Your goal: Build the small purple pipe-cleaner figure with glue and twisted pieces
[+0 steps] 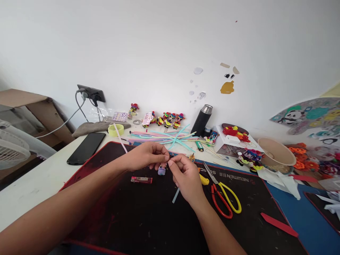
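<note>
Head view: small purple piece, centre, seemingly in a narrow pinch of the left hand; likely light, soft, best taken by its edge; right hand, just beside, hold I cannot tell; scissors, right; phone, far left

My hands: 2, left hand and right hand. Lilac piece by my fingers: 1. Scissors: 1. Lighters: 2, pink lighter plus green lighter. Phone: 1. Flask: 1. Bowl: 1. Fan: 1. Yellow ring: 1. Socket block: 1. Pastel tubes: many, too tangled for me to count exactly.
</note>
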The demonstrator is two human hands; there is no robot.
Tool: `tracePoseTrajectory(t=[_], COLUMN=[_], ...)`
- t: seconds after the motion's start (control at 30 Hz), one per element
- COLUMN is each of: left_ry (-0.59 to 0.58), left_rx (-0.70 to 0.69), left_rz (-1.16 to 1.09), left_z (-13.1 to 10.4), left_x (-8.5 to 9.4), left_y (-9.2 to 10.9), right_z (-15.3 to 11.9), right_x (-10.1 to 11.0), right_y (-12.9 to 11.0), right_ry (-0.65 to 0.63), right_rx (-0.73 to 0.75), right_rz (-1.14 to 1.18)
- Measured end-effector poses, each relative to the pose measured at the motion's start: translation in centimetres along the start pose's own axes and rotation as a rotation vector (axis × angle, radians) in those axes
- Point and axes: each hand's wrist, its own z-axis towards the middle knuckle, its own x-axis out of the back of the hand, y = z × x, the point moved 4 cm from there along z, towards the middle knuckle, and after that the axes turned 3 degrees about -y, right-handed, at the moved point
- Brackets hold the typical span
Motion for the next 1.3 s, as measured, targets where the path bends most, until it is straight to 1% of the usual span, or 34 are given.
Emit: tracePoseTrajectory(t=[0.27, 0.43, 0.57, 0.8, 0.97, 1.07, 1.3], left_ry=[0.008, -0.001, 0.014, 0.03, -0.004, -0.005, 0.042], left_rx=[0.003, -0.006, 0.002, -0.003, -0.002, -0.007, 0.006], left_rz=[-0.018, 0.064, 0.124, 0.16, 0.175, 0.175, 0.087], left_z=[-0.03, -0.27, -0.4, -0.3, -0.47, -0.53, -0.15], left_x=[0.03, 0.25, 0.22, -0.1, 0.09, 0.11, -0.38], left_y=[-0.08, 0.26, 0.55, 0.62, 0.67, 0.75, 0.37], right_z=[-0.1, -0.08, -0.13, -0.25, -0.36, -0.37, -0.21], right_x=[0.17, 0.22, 0.15, 0.07, 0.07, 0.08, 0.16], right_y=[-0.21, -0.22, 0.05, 0.1, -0.08, -0.11, 0.1], right_ry=[0.016, 0.016, 0.018, 0.031, 0.031, 0.028, 0.043], right_rx=[0.001, -0.004, -0.007, -0.004, -0.006, -0.014, 0.025], right_rz=[-0.02, -0.044, -0.071, -0.117, -0.111, -0.115, -0.145])
